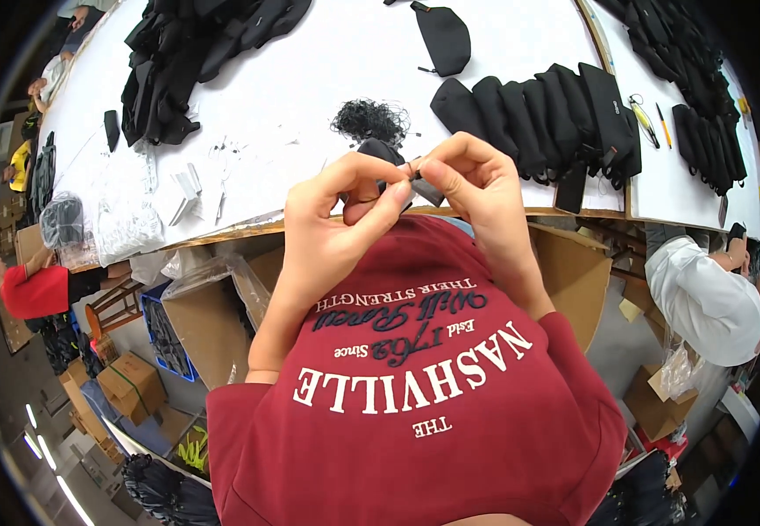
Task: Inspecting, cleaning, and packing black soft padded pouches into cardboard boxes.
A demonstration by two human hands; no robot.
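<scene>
In front of my chest, at the table's near edge, my left hand (345, 206) and my right hand (476, 180) meet, fingertips almost touching. Both are closed in a pinch on a thin black cord (414, 170), whose ends are hidden by the fingers. Beneath the fingers a black pouch (380, 149) shows in part, with a small grey piece (428, 192) beside it. Just beyond lies a tangled heap of thin black cords (369, 120) on the white table.
Several black pouches (529, 123) lie in a row to the right, with a single pouch (444, 39) farther off. A large black pile (183, 70) is at far left. Yellow-handled snips (643, 121) lie right. Open cardboard boxes (209, 329) stand below the table edge. Other people sit at both sides.
</scene>
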